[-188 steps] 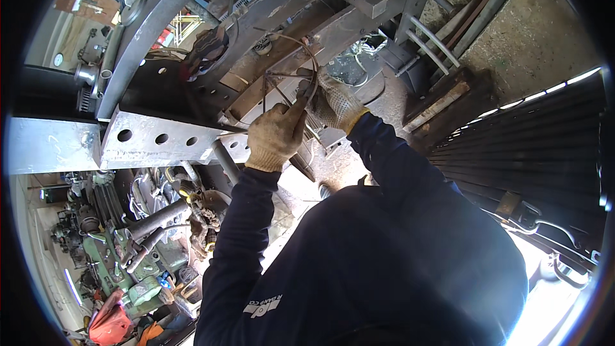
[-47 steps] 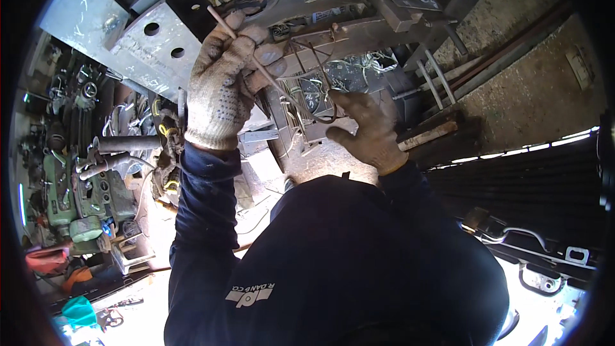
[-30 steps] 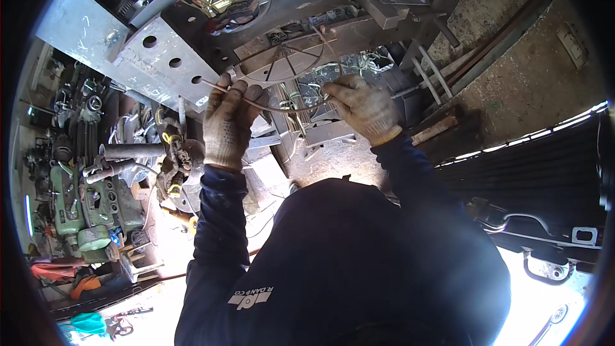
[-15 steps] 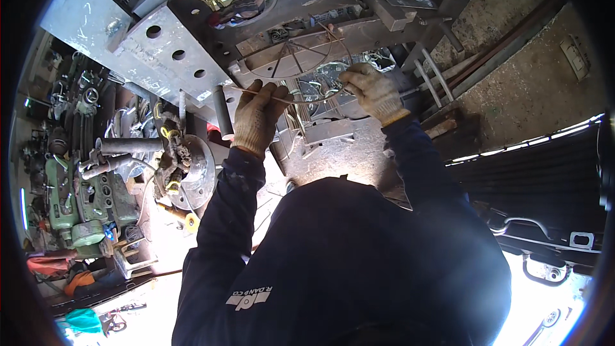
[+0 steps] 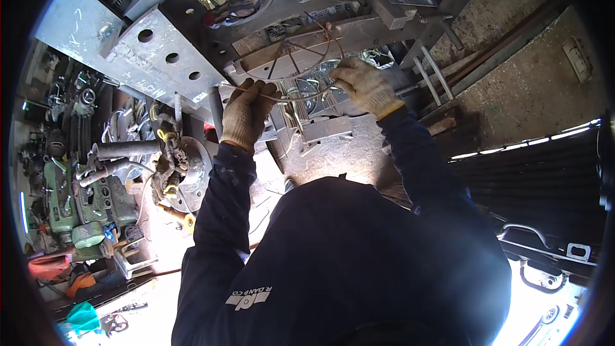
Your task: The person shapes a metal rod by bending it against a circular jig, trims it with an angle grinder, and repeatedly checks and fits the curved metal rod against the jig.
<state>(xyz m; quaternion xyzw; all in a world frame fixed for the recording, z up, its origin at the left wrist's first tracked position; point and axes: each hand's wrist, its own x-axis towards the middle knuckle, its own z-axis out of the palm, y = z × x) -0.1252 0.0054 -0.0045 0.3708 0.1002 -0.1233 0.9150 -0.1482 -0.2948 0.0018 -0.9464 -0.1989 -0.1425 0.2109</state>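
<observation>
Plainly, in the head view, the thin curved rod (image 5: 300, 98) runs crosswise between left hand (image 5: 246, 113) and right hand (image 5: 366, 87), each grip pinching it, bowed bodyward, nearer the torso than the spoked piece (image 5: 294, 59).

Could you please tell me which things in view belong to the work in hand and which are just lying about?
Seemingly in use: curved metal rod, held by the left hand and right hand; spoked metal frame, just beyond the rod.

Seemingly just around: steel plate with round holes; green machine; red cloth; teal cloth.
</observation>
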